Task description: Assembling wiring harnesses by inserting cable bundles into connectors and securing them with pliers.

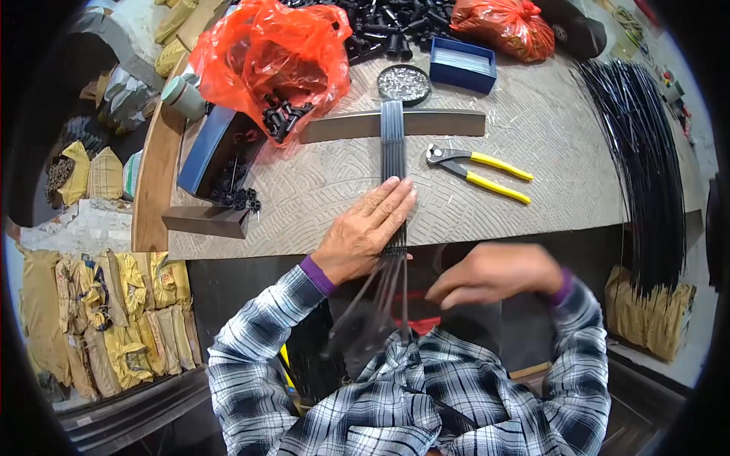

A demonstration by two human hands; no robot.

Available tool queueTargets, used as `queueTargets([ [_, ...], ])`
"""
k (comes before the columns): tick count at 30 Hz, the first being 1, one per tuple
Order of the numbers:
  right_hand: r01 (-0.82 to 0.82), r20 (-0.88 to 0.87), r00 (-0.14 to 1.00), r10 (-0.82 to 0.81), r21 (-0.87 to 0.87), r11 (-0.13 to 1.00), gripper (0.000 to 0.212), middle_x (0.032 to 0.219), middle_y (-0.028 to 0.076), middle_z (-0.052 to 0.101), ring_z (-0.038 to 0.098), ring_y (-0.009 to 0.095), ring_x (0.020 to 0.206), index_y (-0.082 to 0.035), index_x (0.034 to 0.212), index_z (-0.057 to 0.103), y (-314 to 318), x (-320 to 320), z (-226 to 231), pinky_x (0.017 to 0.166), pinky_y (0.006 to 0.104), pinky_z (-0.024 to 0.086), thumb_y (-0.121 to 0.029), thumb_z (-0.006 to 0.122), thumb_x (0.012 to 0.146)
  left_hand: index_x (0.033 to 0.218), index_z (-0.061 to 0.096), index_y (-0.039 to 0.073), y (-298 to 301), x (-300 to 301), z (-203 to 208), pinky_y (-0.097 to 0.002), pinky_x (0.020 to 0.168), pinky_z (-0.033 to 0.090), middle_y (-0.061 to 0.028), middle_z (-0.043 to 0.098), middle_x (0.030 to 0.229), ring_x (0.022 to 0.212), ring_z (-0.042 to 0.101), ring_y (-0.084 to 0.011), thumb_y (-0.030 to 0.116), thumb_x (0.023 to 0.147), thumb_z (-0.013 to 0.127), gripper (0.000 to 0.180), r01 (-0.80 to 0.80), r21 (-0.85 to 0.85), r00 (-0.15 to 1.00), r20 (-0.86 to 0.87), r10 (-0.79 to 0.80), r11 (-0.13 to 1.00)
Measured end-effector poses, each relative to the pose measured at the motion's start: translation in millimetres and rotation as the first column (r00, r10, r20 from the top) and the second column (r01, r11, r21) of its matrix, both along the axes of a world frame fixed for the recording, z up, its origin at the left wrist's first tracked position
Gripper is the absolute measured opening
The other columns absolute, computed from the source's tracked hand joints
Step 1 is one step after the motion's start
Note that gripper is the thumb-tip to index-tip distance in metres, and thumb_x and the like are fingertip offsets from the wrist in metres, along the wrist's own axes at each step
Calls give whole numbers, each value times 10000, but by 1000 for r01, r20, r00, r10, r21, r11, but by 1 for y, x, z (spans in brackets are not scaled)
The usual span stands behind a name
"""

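Note:
A bundle of thin dark rods (393, 161) lies on the table, pointing away from me, its far end resting across a long brown-grey bar (449, 123). My left hand (370, 228) presses over the bundle with straight fingers, close to the table's near edge. A fingertip shows on the bundle's other side. From under this hand, the rods' loose near ends (380, 296) fan down toward my lap, blurred. My right hand (498, 275) is to the right of them, in front of the edge, smeared by motion. Whatever it may hold cannot be made out.
End-cutting pliers (487, 175) with yellow handles lie right of the bundle. Behind stand a round dish of small metal bits (404, 83), a blue box (463, 64) and red plastic bags (277, 53). Long black rods (646, 167) hang over the right edge. Wrapped packages (106, 319) are stacked left.

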State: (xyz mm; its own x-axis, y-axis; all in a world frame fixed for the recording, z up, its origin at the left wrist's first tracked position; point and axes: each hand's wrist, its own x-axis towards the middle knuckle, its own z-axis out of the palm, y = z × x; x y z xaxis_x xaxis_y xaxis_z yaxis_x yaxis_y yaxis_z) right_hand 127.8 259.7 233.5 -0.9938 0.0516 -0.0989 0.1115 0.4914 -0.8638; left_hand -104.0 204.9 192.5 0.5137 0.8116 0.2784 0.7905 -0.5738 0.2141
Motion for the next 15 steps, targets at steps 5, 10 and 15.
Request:
queueTargets([
  [5, 656, -401, 742, -538, 266, 706, 132, 771, 51, 629, 603, 138, 737, 26, 906, 609, 152, -6, 34, 631, 234, 486, -64, 565, 820, 1328, 346, 65, 3, 7, 7, -404, 1021, 298, -88, 284, 1418, 1304, 277, -254, 173, 688, 576, 688, -66, 13, 974, -217, 67, 998],
  [10, 503, -147, 768, -624, 740, 446, 146, 721, 103, 609, 595, 209, 661, -24, 824, 625, 264, -17, 8, 596, 305, 463, -144, 615, 742, 1326, 339, 59, 9, -3, 9, -392, 1050, 277, -98, 278, 1415, 1309, 262, -261, 157, 685, 569, 688, 77, -110, 997, -10, -79, 991],
  [15, 487, -155, 756, -636, 782, 389, 144, 744, 124, 609, 601, 280, 709, -40, 771, 624, 258, -32, 9, 629, 357, 457, -171, 610, 712, 1317, 360, 41, 5, -6, 0, -390, 1039, 289, -111, 312, 1397, 1293, 291, -285, 279, 757, 544, 636, 34, 9, 985, -171, -32, 999],
])
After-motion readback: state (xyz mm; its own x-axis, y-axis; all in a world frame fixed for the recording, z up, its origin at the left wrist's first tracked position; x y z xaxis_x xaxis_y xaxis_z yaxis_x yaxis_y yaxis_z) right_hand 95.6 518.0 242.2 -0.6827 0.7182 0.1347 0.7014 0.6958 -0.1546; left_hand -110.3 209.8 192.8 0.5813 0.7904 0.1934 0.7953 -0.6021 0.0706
